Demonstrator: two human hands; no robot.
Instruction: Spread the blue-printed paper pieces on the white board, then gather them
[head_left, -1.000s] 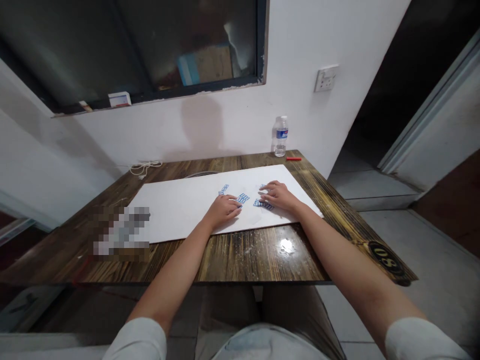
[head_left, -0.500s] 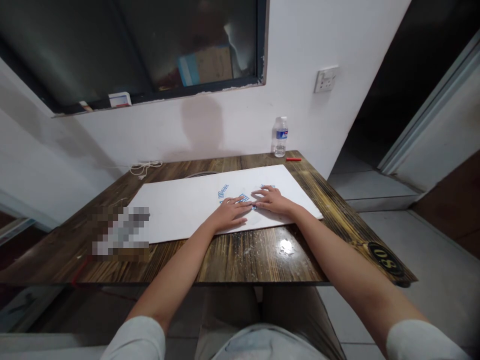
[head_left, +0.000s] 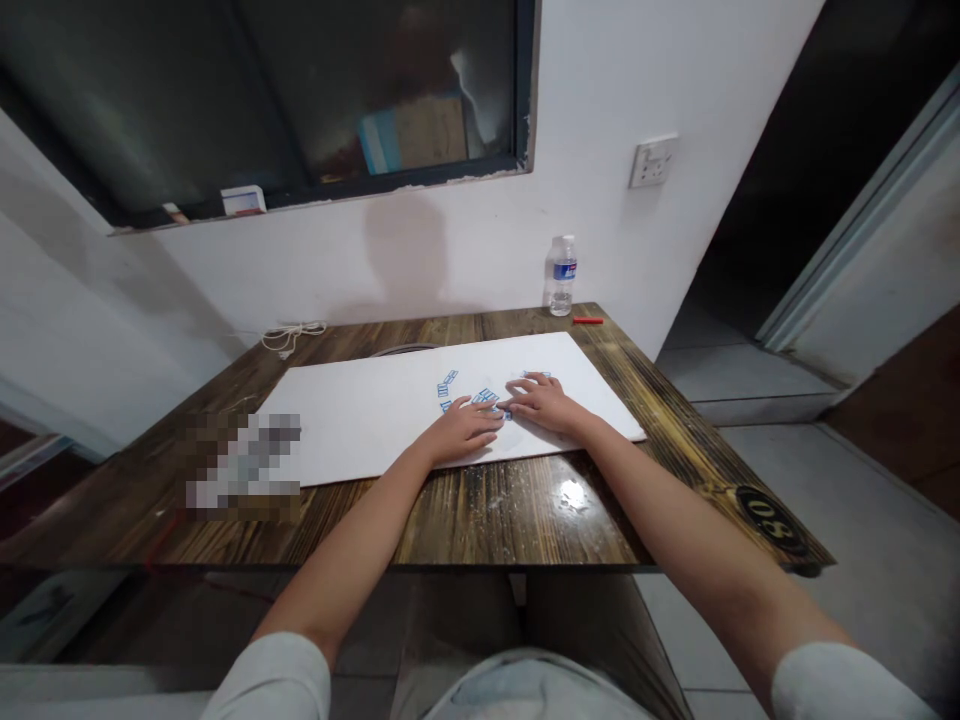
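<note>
Small flat pieces with blue lines lie on a white board (head_left: pixel 352 410). One group of blue-lined pieces (head_left: pixel 447 384) is left of my hands, and a larger patch of pieces (head_left: pixel 485 396) shows between them. My left hand (head_left: pixel 463 432) rests low on the board with its fingers spread, tips beside that patch. My right hand (head_left: pixel 545 404) is there too, fingers apart and slightly bent, partly covering pieces behind it. The two hands' fingertips nearly meet over a small blue piece (head_left: pixel 508 415). Whether any fingertip presses on it is too small to tell.
The board lies on a dark wooden table (head_left: pixel 517 510). At the back stand a water bottle (head_left: pixel 563 277) and a red pen-like stick (head_left: pixel 588 321). A white cable (head_left: pixel 291 337) lies at the back left. A blurred-out patch (head_left: pixel 244 468) covers the board's left end.
My left hand has shifted slightly to the right, and its fingers have changed position a little. My right hand has barely moved.
</note>
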